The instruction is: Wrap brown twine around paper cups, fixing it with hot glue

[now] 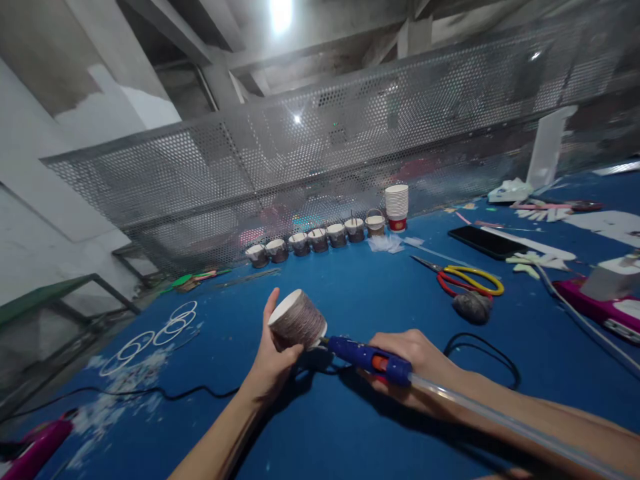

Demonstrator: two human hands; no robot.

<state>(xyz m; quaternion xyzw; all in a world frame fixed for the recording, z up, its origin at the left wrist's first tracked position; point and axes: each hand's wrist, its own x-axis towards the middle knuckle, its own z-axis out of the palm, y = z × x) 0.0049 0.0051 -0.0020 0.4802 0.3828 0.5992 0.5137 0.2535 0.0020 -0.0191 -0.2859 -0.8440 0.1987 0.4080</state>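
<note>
Paper cup (298,319) w/ rough twine wrap, glossy plastic glue gun (369,357), matt blue tabletop (350,293).

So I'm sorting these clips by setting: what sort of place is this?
Probably a small craft workshop. A blue worktable holds a row of finished wrapped cups, a stack of paper cups and scissors; the right hand works a glue gun on a cup held by the left hand.

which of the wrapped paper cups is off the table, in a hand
The cord-wrapped paper cup in the left hand, tilted on its side with the blue glue gun nozzle against it. The other seven wrapped cups stand in a row by the mesh.
</note>
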